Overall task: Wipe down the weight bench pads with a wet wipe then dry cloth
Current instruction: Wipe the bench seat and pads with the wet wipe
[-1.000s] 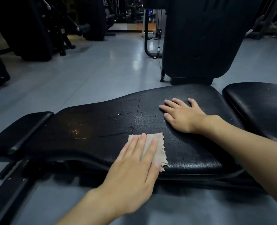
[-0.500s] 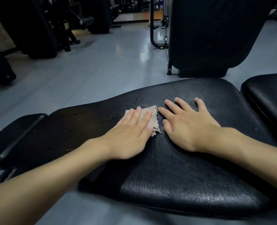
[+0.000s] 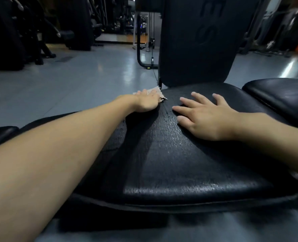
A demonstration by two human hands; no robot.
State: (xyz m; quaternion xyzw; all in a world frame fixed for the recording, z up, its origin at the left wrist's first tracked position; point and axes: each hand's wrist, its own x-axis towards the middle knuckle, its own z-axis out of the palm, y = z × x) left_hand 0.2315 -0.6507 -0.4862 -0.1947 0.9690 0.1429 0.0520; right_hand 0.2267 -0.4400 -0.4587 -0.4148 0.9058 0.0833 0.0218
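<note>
— What has shifted over the last second?
— The cloth point(image 3: 155, 89) has travelled across the main pad point(image 3: 171, 154), from its near edge to its far edge, carried under the left hand point(image 3: 145, 102). The right hand point(image 3: 207, 117) has stayed planted on the same pad, and the view has dropped lower and closer over it.
— Where does the cloth sit now?
— At the pad's far rim, just in front of the upright black pad point(image 3: 197, 46). Only a pale, frayed strip shows beyond the fingertips and on the side toward the right hand. The rest is hidden under the palm.
— And the left grip?
— Flat, not closed. The fingers lie straight and together, pressing the cloth onto the pad, and nothing is pinched. The forearm runs long and straight from the lower left corner, stretched diagonally over the pad.
— The right grip?
— Wide, holding nothing. The palm lies flat on the pad, with the fingers spread and pointing toward the left hand and the thumb nearest the person. The hands are near each other but apart, with the pad's cracked seam between them. That forearm comes in from the right edge.
— The pad itself?
— Black and cracked, glossy in patches along the seam and the near edge.
— And around it?
— A second black pad point(image 3: 281, 95) sits just beside it on the right, and a smaller one point(image 3: 1, 135) at the left edge. Beyond lie a shiny grey floor point(image 3: 74, 81) and dark gym machines point(image 3: 13, 32) at the back left.
</note>
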